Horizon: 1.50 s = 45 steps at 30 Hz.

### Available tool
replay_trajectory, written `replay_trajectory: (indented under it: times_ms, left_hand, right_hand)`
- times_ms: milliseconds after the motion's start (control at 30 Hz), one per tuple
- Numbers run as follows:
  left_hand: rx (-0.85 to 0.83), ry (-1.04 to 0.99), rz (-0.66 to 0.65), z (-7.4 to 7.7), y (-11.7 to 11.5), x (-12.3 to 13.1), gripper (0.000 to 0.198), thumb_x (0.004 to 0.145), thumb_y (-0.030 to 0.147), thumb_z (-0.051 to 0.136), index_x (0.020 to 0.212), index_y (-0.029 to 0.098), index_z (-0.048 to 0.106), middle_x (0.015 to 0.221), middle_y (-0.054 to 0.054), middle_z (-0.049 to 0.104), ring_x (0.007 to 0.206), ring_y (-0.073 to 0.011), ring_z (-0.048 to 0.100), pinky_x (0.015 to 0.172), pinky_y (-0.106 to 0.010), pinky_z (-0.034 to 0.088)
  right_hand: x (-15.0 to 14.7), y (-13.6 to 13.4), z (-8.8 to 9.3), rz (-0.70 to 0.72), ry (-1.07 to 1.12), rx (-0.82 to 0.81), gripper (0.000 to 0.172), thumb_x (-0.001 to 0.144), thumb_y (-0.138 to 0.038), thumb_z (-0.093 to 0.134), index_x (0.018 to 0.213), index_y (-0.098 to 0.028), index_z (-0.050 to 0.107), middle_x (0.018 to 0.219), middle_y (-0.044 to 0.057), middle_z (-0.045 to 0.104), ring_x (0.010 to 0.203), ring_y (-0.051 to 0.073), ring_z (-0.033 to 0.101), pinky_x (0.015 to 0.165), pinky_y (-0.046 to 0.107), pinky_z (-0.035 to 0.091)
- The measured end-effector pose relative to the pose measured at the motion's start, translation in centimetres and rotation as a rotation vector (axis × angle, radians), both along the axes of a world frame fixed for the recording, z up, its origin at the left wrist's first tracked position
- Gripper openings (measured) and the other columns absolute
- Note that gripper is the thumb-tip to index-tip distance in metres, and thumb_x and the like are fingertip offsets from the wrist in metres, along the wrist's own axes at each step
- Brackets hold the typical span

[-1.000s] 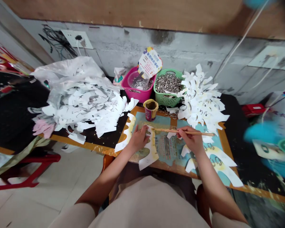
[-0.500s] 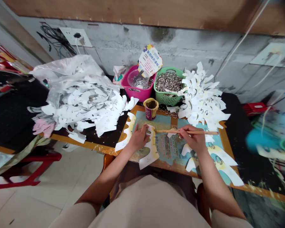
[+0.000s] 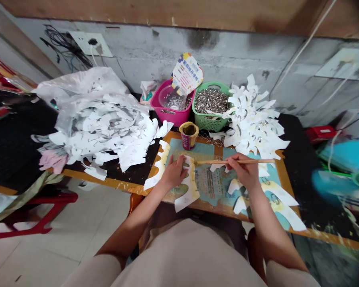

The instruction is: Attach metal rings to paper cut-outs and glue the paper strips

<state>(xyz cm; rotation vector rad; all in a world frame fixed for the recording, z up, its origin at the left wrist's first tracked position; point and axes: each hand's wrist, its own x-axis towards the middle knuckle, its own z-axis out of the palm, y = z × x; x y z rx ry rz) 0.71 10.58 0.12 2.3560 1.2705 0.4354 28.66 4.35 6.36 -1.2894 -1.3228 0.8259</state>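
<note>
A white cut-out piece (image 3: 190, 189) with a scalloped edge and a yellowish smear lies on the board in front of me. My left hand (image 3: 174, 173) rests on its left side, fingers spread and pressing it down. In my right hand (image 3: 242, 170) is a thin wooden-handled brush (image 3: 209, 162), held nearly level. Its tip meets the upper right edge of the piece. Just beyond stands a small tub (image 3: 188, 139), its rim caked with something yellow. Another smeared white piece (image 3: 158, 169) lies left of my left hand.
A large pile of white cut-outs (image 3: 107, 131) spreads at left. Behind the tub stand a pink basket (image 3: 173, 116) and a green basket (image 3: 209, 121) with metal rings. Ringed cut-outs (image 3: 254, 123) are heaped at right; more ringed pieces (image 3: 283, 193) lie near my right forearm.
The brush tip has shifted slightly along the upper edge of the piece, and the handle lies more level. My left hand stays on the piece. The whole view has moved slightly.
</note>
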Motion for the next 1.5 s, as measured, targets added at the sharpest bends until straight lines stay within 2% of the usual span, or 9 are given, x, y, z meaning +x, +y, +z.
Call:
replay_trajectory:
  times_ms: [133, 333, 500, 700, 867, 1000, 1100, 1267, 1500]
  left_hand:
    - [0.006, 0.011, -0.008, 0.0, -0.1, 0.1, 0.042, 0.089, 0.02, 0.051, 0.128, 0.019, 0.035, 0.131, -0.014, 0.064, 0.121, -0.0261, 0.063, 0.122, -0.058, 0.016]
    - [0.051, 0.031, -0.029, 0.0, -0.3, 0.1, 0.042, 0.09, 0.024, 0.05, 0.129, 0.017, 0.036, 0.119, -0.013, 0.069, 0.115, -0.0273, 0.066, 0.121, -0.058, 0.016]
    - [0.059, 0.014, -0.032, -0.1, -0.5, 0.1, 0.039, 0.092, 0.018, 0.044, 0.13, 0.018, 0.037, 0.118, -0.013, 0.069, 0.112, -0.0262, 0.066, 0.121, -0.06, 0.016]
    - [0.177, -0.061, 0.046, -0.1, 1.0, 0.1, 0.043, 0.086, 0.01, 0.046, 0.129, 0.016, 0.044, 0.127, -0.018, 0.059, 0.125, -0.0307, 0.055, 0.108, -0.052, 0.043]
    - [0.149, 0.144, 0.026, 0.6, 3.5, 0.2, 0.037, 0.085, 0.008, 0.046, 0.121, 0.013, 0.051, 0.104, -0.016, 0.067, 0.104, -0.0314, 0.065, 0.091, -0.044, 0.052]
    - [0.106, 0.2, 0.055, 1.0, 4.4, 0.4, 0.039, 0.085, 0.013, 0.048, 0.124, 0.015, 0.049, 0.1, -0.013, 0.068, 0.092, -0.0294, 0.068, 0.077, -0.037, 0.053]
    - [0.086, 0.177, 0.053, 1.6, 4.5, 0.3, 0.04, 0.085, 0.016, 0.048, 0.125, 0.018, 0.047, 0.094, -0.008, 0.069, 0.084, -0.0251, 0.068, 0.071, -0.033, 0.051]
    - [0.219, -0.022, 0.042, 3.7, 3.4, 0.4, 0.013, 0.089, 0.026, 0.047, 0.1, 0.022, 0.053, 0.086, -0.004, 0.066, 0.078, -0.0208, 0.065, 0.07, -0.031, 0.05]
    - [0.374, -0.256, 0.064, 4.7, 2.6, 4.1, 0.008, 0.093, 0.03, 0.051, 0.094, 0.022, 0.053, 0.087, -0.002, 0.068, 0.078, -0.0168, 0.066, 0.072, -0.028, 0.05]
  right_hand:
    - [0.4, -0.4, -0.1, -0.022, 0.123, 0.011, 0.021, 0.081, -0.032, 0.067, 0.064, -0.02, 0.066, 0.051, -0.001, 0.058, 0.043, 0.012, 0.049, 0.043, 0.025, 0.039]
    - [0.3, -0.9, -0.3, -0.008, 0.048, -0.02, 0.016, 0.082, -0.033, 0.067, 0.074, -0.02, 0.071, 0.06, 0.002, 0.065, 0.055, 0.016, 0.059, 0.053, 0.028, 0.047]
    - [1.5, -3.2, -1.0, -0.019, 0.218, -0.04, 0.015, 0.073, -0.028, 0.067, 0.061, -0.019, 0.069, 0.048, 0.001, 0.058, 0.038, 0.014, 0.048, 0.036, 0.026, 0.033]
    - [4.5, -7.9, 1.0, -0.378, 0.209, 0.333, 0.013, 0.068, -0.022, 0.059, 0.063, -0.02, 0.07, 0.047, 0.002, 0.058, 0.036, 0.017, 0.05, 0.039, 0.031, 0.039]
    - [7.7, -10.9, 3.2, -0.674, 0.027, 0.695, 0.018, 0.067, -0.019, 0.054, 0.066, -0.021, 0.072, 0.052, 0.001, 0.06, 0.035, 0.019, 0.05, 0.035, 0.033, 0.037]
    - [9.0, -12.3, 4.1, -0.749, -0.04, 0.875, 0.019, 0.072, -0.02, 0.053, 0.061, -0.024, 0.069, 0.056, 0.002, 0.059, 0.038, 0.02, 0.049, 0.036, 0.035, 0.036]
    - [9.2, -12.6, 4.1, -0.718, -0.005, 0.891, 0.021, 0.074, -0.019, 0.052, 0.059, -0.024, 0.067, 0.055, 0.002, 0.057, 0.038, 0.018, 0.049, 0.038, 0.035, 0.035]
    - [9.1, -12.5, 3.7, -0.734, 0.019, 0.873, 0.024, 0.075, -0.015, 0.049, 0.062, -0.023, 0.068, 0.057, 0.001, 0.057, 0.039, 0.017, 0.048, 0.037, 0.035, 0.035]
    - [8.9, -12.7, 3.6, -0.835, 0.076, 0.814, 0.026, 0.072, -0.015, 0.05, 0.06, -0.027, 0.07, 0.052, 0.002, 0.052, 0.036, 0.02, 0.044, 0.035, 0.038, 0.032]
